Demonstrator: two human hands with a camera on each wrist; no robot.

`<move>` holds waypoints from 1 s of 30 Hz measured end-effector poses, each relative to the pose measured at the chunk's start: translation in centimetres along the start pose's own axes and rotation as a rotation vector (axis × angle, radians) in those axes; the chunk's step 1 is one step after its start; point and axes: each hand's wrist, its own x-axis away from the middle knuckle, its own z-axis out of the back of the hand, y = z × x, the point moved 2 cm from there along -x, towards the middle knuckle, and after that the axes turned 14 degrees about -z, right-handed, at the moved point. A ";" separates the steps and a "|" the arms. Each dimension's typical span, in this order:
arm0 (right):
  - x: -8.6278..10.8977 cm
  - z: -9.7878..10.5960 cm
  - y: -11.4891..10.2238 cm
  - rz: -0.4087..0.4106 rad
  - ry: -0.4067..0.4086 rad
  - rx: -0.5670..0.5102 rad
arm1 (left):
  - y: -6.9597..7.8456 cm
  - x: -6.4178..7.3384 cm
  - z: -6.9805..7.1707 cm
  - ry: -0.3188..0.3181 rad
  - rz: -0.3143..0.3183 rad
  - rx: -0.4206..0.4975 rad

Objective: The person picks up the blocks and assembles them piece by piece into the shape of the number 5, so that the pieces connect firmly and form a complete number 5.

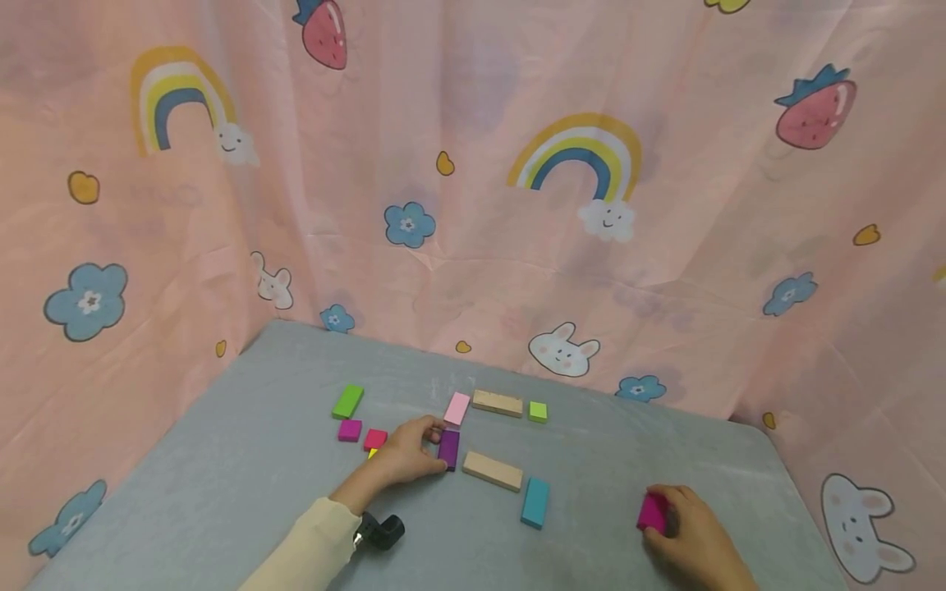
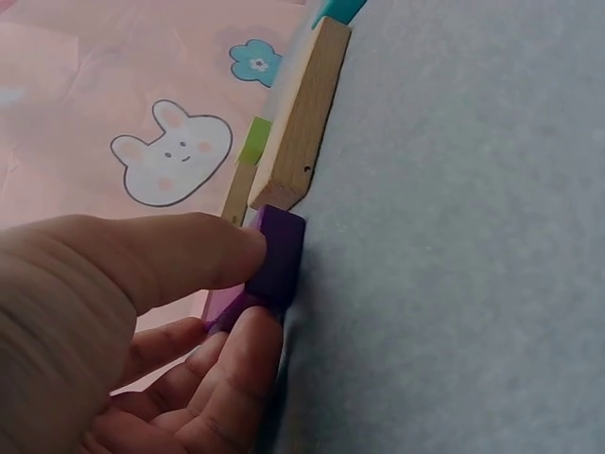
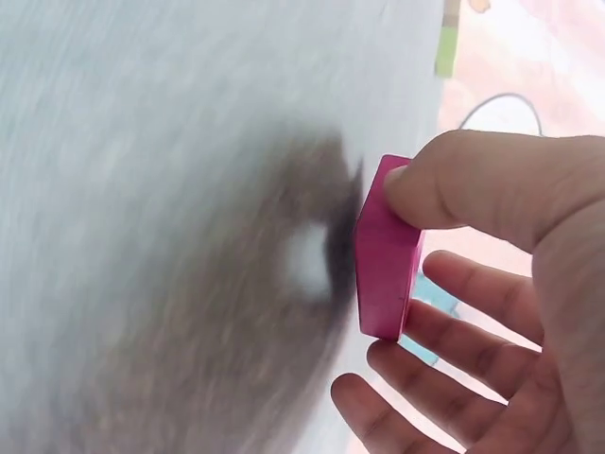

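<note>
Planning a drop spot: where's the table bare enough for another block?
Free: table between the teal block and the magenta block in the right hand; also left of the green block. Crowded: around the left hand, with purple, pink and red blocks close by.

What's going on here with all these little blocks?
A person is busy at a gray table. Their left grip pinches a purple block beside the pink block and the nearer wooden block. Off to the right, their right grip holds a magenta block, apart from the others. A blue block lies by the nearer wooden block's right end. The farther wooden block lies between the pink block and a lime block.
</note>
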 end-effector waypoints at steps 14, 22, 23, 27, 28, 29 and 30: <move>2.1 -0.6 -5.1 0.117 0.033 -0.104 | -0.1 -0.3 0.2 -0.017 -0.003 -0.027; 3.9 -1.2 -8.4 0.108 -0.038 -0.090 | -0.3 -0.4 0.2 -0.013 0.026 -0.030; 4.1 -1.3 -8.8 0.108 -0.055 -0.090 | -0.3 -0.4 0.1 -0.015 0.031 -0.031; 4.9 -1.8 -9.9 0.189 -0.065 -0.091 | -0.3 -0.4 0.2 -0.018 0.051 -0.034; 5.1 -2.0 -10.2 0.214 -0.063 -0.095 | -0.3 -0.4 0.2 -0.020 0.056 -0.033; 5.3 -2.1 -10.4 0.245 -0.060 -0.102 | -0.3 -0.4 0.2 -0.020 0.058 -0.033; 5.4 -2.3 -10.6 0.274 -0.061 -0.108 | -0.3 -0.4 0.3 -0.021 0.061 -0.031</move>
